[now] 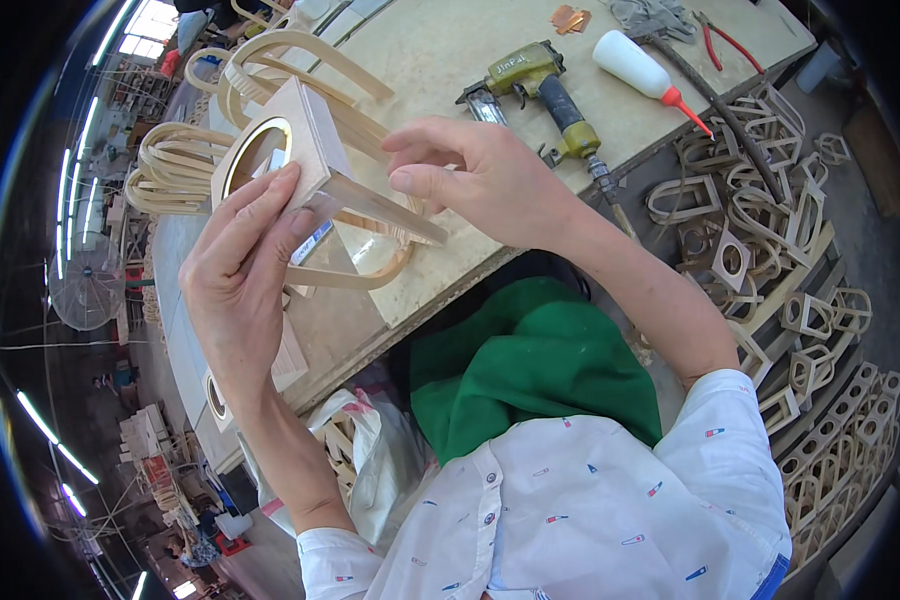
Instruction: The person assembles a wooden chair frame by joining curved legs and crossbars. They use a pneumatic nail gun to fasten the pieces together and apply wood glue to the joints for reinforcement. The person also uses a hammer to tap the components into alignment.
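My left hand (238,265) grips a pale wooden frame (318,130) by its square panel with a round hole, thumb and fingers pinching the panel's lower edge. Straight wooden legs run from the panel toward my right hand (495,180). That hand hovers beside the frame with its fingers bent and a gap between thumb and forefinger; nothing shows in it. Under the frame, a U-shaped bent wood strip (365,277) rests on the worktable (425,285). More bent wooden loops (175,165) lie to the left of the frame and behind it.
A green-and-black air nail gun (540,95) lies beyond my right hand. Farther right are a white glue bottle (632,65) with a red nozzle, red-handled pliers (715,45) and a grey glove (655,15). Several wooden frames (805,315) are heaped beyond the table's right side.
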A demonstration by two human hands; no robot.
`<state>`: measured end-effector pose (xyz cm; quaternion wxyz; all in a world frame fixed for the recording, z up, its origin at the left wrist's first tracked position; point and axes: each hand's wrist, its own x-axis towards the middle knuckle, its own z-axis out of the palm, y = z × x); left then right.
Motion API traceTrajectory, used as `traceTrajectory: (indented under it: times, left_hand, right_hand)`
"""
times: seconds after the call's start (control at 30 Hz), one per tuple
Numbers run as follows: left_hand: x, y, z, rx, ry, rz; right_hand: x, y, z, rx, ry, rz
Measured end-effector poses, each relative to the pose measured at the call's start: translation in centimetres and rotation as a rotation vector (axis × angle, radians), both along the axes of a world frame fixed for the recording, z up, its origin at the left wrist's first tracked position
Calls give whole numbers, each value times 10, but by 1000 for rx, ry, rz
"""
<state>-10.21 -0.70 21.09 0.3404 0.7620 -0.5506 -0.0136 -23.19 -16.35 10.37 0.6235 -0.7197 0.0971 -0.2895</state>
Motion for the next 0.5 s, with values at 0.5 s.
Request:
traceTrajectory:
  times: [0.5]
  left_hand:
    - [-6,-2,-2,-94,31,-6]
  right_hand:
    - [-6,-117,-45,-477,413,-701]
